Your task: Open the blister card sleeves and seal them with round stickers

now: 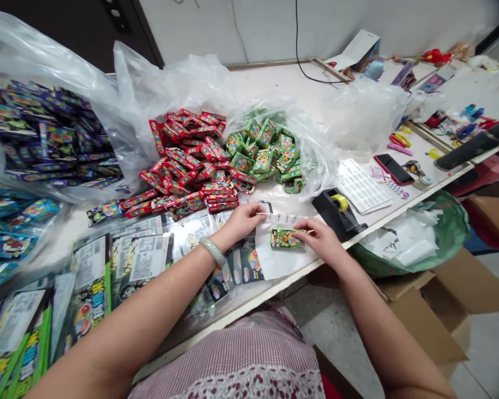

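Observation:
My left hand (245, 219), with a pale bangle at its wrist, pinches the left end of a narrow strip of white labels (280, 218). Just below the strip is a small green printed box (281, 238), over a white sheet (272, 267). My right hand (322, 241) has its thumb and fingers closed at the box's right end, close to the strip's other end. Whether those fingers also touch the strip, I cannot tell. Red boxes (187, 160) and green boxes (264, 147) are heaped beyond my hands, in clear plastic bags.
Purple boxes (58, 138) and blue boxes (20, 233) fill bags at left. Printed flat packages (89, 277) overlap along the front. A black tape dispenser (336, 213), label sheets (363, 185) and a phone (393, 169) lie at right. Below stand a green sack (449, 238) and cardboard boxes (426, 318).

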`<state>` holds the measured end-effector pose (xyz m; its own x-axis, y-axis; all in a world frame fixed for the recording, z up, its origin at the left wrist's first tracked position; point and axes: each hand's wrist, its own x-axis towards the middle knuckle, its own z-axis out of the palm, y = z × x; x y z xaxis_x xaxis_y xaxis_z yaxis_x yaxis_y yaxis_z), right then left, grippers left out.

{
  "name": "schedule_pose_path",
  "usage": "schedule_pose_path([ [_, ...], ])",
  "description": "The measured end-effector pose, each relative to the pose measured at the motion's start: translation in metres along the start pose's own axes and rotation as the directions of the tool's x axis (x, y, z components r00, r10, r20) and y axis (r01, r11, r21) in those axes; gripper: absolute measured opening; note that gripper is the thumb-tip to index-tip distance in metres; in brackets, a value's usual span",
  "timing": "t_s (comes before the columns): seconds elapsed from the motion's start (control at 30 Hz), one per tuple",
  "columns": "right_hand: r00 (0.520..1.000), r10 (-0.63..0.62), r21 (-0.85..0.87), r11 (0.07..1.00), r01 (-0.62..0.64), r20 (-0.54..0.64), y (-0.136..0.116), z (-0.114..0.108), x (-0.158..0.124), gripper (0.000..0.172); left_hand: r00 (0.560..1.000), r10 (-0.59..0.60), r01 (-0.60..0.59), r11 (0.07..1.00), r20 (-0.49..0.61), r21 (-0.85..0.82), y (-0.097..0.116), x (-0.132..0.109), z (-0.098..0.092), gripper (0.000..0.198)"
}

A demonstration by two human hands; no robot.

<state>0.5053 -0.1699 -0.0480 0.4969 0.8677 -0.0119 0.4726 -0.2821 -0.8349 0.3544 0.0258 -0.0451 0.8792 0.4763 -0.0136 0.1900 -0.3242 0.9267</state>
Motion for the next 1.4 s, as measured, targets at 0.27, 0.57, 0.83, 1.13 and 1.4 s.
schedule_pose_path([
  [0.27, 0.990, -0.134, -0.334, 0.936, 0.114, -0.036, 0.016, 0.008, -0.007, 0.022, 0.991, 0.116, -0.100, 0.974, -0.068, 0.205, 0.022, -0.043, -0.007, 0.037],
  [0.57, 0.748, -0.513, 0.037, 0.834, 0.551, 0.420, -0.130, 0.100, 0.026, 0.021, 0.773, -0.044, 0.362, 0.850, -0.632, 0.383, 0.005, -0.232, -0.107, 0.033],
  [0.83, 0.658, -0.424, -0.305, 0.643, 0.703, 0.622, -0.204, 0.241, 0.046, 0.065, 0.782, -0.287, 0.578, 0.665, -0.553, 0.473, -0.020, -0.285, -0.085, 0.079],
  [1.13, 0.630, -0.330, -0.349, 0.612, 0.710, 0.703, -0.223, 0.246, 0.059, 0.026, 0.814, -0.283, 0.526, 0.729, -0.507, 0.438, -0.022, -0.288, -0.072, 0.104],
  [1.4, 0.651, -0.431, -0.212, 0.709, 0.673, 0.625, -0.259, 0.176, 0.049, 0.011, 0.657, -0.086, 0.301, 0.941, -0.749, 0.156, -0.003, -0.293, -0.078, 0.042],
])
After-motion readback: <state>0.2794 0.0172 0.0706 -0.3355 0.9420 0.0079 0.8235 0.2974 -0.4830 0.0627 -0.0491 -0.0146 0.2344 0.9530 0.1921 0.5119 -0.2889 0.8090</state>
